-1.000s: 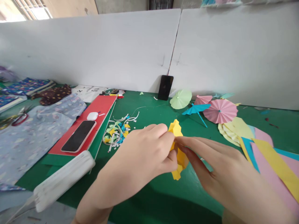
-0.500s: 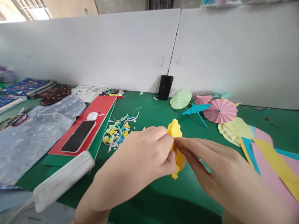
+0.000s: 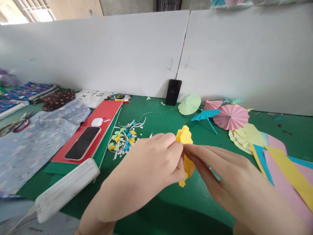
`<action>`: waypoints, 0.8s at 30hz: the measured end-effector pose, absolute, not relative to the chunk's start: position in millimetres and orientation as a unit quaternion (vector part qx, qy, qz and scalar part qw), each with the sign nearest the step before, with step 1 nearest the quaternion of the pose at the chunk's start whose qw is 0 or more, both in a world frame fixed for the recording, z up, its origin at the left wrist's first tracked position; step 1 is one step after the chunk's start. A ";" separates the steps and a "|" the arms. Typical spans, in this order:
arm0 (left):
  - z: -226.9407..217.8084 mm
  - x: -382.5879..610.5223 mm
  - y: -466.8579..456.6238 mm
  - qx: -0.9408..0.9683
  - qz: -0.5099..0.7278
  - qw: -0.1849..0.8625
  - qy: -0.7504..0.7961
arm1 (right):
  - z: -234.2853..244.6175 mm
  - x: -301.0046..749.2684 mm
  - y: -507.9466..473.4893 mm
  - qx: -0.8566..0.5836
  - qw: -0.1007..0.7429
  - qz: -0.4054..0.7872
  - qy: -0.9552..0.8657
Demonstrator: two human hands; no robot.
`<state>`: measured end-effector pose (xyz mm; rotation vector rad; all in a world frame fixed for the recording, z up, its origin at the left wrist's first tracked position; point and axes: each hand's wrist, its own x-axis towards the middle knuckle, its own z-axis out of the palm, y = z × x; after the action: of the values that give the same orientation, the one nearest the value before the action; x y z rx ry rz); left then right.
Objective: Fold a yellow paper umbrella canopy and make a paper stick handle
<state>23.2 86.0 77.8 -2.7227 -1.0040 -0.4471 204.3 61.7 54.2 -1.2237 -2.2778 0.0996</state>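
A folded yellow paper piece (image 3: 185, 136) with scalloped edges is held upright above the green table (image 3: 151, 111), in the middle of the view. My left hand (image 3: 146, 169) pinches it from the left, fingers closed on it. From the right, my right hand (image 3: 220, 169) pinches the same piece with thumb and fingertips. Most of the paper's lower part is hidden behind my fingers; a small tip shows below them.
Finished paper umbrellas lie at the back right: green (image 3: 189, 103), blue (image 3: 205, 114), pink (image 3: 231, 116). Coloured paper sheets (image 3: 283, 163) lie right. Paper scraps (image 3: 122, 137), a phone (image 3: 83, 143) on a red board (image 3: 105, 112), a white case (image 3: 66, 187) and cloth (image 3: 36, 137) lie left. A black phone (image 3: 173, 92) leans on the white partition.
The yellow paper's lower tip has drawn up a little further into my fingers. Both hands stay in nearly the same place.
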 end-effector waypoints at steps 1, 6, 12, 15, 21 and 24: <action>78.0 23.3 85.8 -0.923 -0.152 0.102 -0.339 | 54.4 204.4 61.9 -0.454 0.274 0.037 -0.847; 81.1 23.6 85.7 -0.915 -0.142 0.034 -0.376 | 55.3 206.3 60.4 -0.451 0.279 0.037 -0.847; 81.3 23.9 85.4 -0.907 -0.160 0.005 -0.389 | 57.7 208.1 58.5 -0.445 0.277 0.036 -0.850; 80.7 24.7 86.7 -0.904 -0.164 -0.003 -0.395 | 58.2 207.8 58.4 -0.441 0.281 0.034 -0.852; 81.8 23.9 90.8 -0.913 -0.152 -0.018 -0.378 | 55.3 207.5 58.3 -0.440 0.278 0.023 -0.853; 83.2 22.6 89.2 -0.919 -0.141 -0.024 -0.368 | 55.5 206.8 60.0 -0.443 0.280 0.011 -0.851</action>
<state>22.6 89.2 83.2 -2.9311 -1.1737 -0.4514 206.8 60.0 55.5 -1.1890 -2.2831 0.0284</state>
